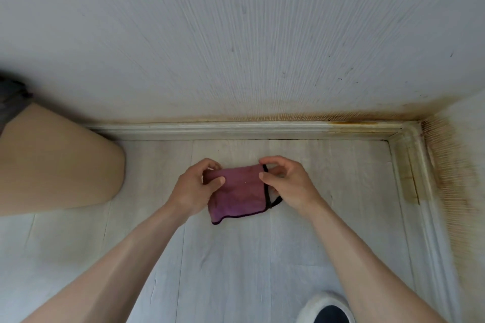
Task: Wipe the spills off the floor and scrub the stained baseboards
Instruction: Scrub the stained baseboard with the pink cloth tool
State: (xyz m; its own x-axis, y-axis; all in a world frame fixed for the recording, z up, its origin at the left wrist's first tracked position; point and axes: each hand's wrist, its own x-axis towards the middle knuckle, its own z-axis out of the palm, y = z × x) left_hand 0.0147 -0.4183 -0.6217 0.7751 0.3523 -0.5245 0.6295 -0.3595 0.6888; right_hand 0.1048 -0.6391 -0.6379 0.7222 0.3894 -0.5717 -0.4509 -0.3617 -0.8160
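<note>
Left hand (195, 189) pinches purple cloth (236, 195) at its 9 o'clock edge | right hand (287, 186) pinches the 3 o'clock edge | cloth over floor (236, 270), near baseboard (236, 130) | risk: loose fold smears corner stains (409, 178) at 3 o'clock.

No readable text, label or number anywhere, as far as visible.

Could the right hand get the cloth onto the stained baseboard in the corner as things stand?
Probably yes. The right hand already pinches the purple cloth together with the left hand, and only bare floor lies between it and the stained baseboard; nothing visible blocks the way.
</note>
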